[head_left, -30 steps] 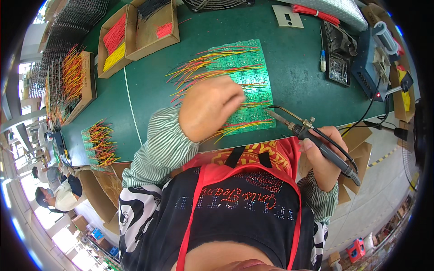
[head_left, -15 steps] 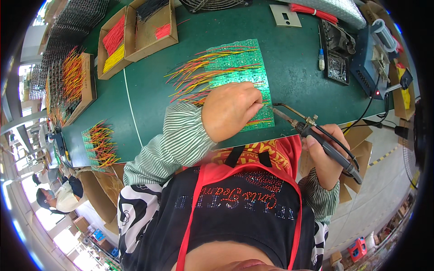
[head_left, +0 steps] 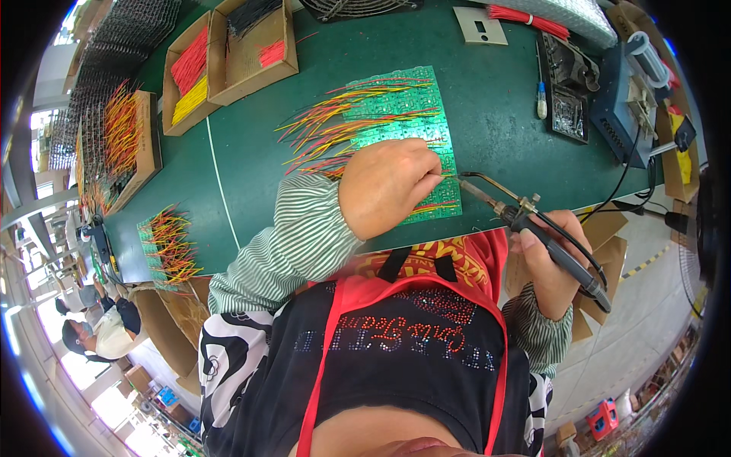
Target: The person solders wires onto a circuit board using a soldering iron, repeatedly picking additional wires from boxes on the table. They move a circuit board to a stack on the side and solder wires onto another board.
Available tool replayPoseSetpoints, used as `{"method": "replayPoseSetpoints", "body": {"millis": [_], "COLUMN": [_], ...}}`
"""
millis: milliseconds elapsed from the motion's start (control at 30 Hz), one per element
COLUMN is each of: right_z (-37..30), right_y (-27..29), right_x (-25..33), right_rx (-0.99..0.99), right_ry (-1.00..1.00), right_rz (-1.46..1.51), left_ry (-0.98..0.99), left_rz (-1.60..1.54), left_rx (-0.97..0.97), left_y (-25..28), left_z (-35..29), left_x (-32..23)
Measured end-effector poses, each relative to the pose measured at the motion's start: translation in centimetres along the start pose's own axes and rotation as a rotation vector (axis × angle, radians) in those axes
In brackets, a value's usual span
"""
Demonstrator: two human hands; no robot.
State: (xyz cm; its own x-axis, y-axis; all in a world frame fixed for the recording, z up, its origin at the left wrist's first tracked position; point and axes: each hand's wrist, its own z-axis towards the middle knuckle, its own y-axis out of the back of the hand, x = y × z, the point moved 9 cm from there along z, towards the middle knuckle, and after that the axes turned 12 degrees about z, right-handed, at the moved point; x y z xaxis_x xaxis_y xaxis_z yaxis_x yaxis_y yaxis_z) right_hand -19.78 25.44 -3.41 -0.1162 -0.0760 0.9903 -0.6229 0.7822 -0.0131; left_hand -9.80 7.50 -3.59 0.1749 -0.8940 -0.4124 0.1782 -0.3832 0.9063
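A green circuit board panel (head_left: 396, 87) lies on the bench, with rows of red and yellow wires (head_left: 327, 126) trailing off its left side. My left hand (head_left: 388, 186) rests over the lower part of the panel, thumb and forefinger pinched on a thin yellow wire (head_left: 448, 177) at its right part. Most of that wire is hidden under the hand. My right hand (head_left: 552, 255) grips a soldering iron (head_left: 560, 255) with a curved metal feed tube (head_left: 491, 184). The iron's tip and the tube's end meet close to the pinched fingertips; exact contact is too small to tell.
Cardboard trays (head_left: 221, 91) of red, yellow and black wires stand at the back left. A wired board (head_left: 164, 247) lies at the left. At the right are a blue soldering station (head_left: 620, 114), a black tray (head_left: 567, 114) and a small brush-like tool (head_left: 541, 103). A co-worker (head_left: 114, 331) sits far left.
The soldering iron has shifted very slightly in my right hand. My left hand stays in place over the panel. The far-left co-worker's arm has moved.
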Motion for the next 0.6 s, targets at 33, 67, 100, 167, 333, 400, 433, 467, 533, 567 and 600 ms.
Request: {"method": "replayPoseSetpoints", "body": {"millis": [33, 67, 100, 167, 333, 400, 433, 467, 533, 567, 600], "right_z": [-0.1, -0.1, -0.1, 0.0, 0.2, 0.3, 0.3, 0.4, 0.5, 0.5, 0.6], "right_y": [0.2, 0.4, 0.6, 0.6, 0.3, 0.5, 0.4, 0.4, 0.5, 0.6, 0.4], "right_x": [0.1, 0.1, 0.2, 0.3, 0.2, 0.1, 0.2, 0.2, 0.1, -0.1, -0.2], "right_rx": [-0.018, -0.020, -0.024, -0.027, -0.004, 0.000, 0.007, 0.003, 0.003, -0.004, -0.002], "right_ry": [0.009, 0.010, 0.024, 0.040, 0.036, 0.026, 0.016, 0.016, 0.018, 0.000, -0.018], "right_rz": [0.031, 0.029, 0.012, -0.004, 0.044, 0.067, 0.086, 0.104, 0.113, 0.118, 0.122], "left_ry": [-0.002, -0.001, 0.000, 0.002, -0.024, -0.007, 0.007, 0.018, 0.073, 0.096, 0.239], "left_rz": [-0.001, -0.006, -0.010, -0.006, 0.032, 0.070, 0.081, 0.096, 0.186, 0.228, 0.160], "left_rx": [-0.001, -0.001, -0.001, 0.001, -0.021, 0.044, 0.107, 0.172, 0.264, 0.209, 0.157], "left_y": [0.0, 0.0, 0.0, 0.0, 1.0, 2.0, 2.6, 3.2, 4.9, 6.4, 8.0], "left_z": [0.0, 0.0, 0.1, 0.1, -0.9, -2.1, -2.9, -3.5, -4.2, -4.2, -3.8], "left_x": [0.0, 0.0, 0.1, 0.1, 0.4, 1.9, 3.2, 4.8, 8.7, 10.6, 13.0]}}
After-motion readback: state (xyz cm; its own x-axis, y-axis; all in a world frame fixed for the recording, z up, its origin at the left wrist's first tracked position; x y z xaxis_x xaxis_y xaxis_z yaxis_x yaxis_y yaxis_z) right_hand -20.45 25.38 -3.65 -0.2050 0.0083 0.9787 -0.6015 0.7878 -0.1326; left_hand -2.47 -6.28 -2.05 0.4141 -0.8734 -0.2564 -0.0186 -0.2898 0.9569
